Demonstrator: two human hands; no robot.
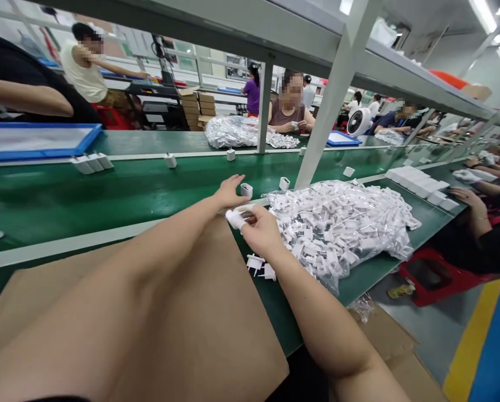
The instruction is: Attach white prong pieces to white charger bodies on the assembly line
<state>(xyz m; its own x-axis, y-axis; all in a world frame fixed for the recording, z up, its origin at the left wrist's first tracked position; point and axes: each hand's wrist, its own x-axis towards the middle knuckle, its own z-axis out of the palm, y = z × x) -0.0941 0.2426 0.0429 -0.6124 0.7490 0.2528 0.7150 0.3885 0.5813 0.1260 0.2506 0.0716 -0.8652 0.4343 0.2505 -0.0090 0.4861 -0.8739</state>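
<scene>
My left hand (229,192) reaches over the near edge of the green conveyor belt (149,192). Its fingers are stretched out and apart, beside a white charger housing (246,190) that stands on the belt with its hollow end showing. Just below, my right hand (261,229) is curled, thumb and fingers drawn together, with white coverings on the fingertips. Whatever it pinches is hidden or blends with that white. Under the right wrist, a few white plug pieces with pins (255,262) lie on the green table.
A clear bag heaped with white plug parts (342,223) lies right of my hands. Cardboard (200,296) lies under my forearms. More white housings (284,183) dot the belt. A metal post (329,95) rises ahead. Co-workers sit across and at right, near stacked white boxes (417,181).
</scene>
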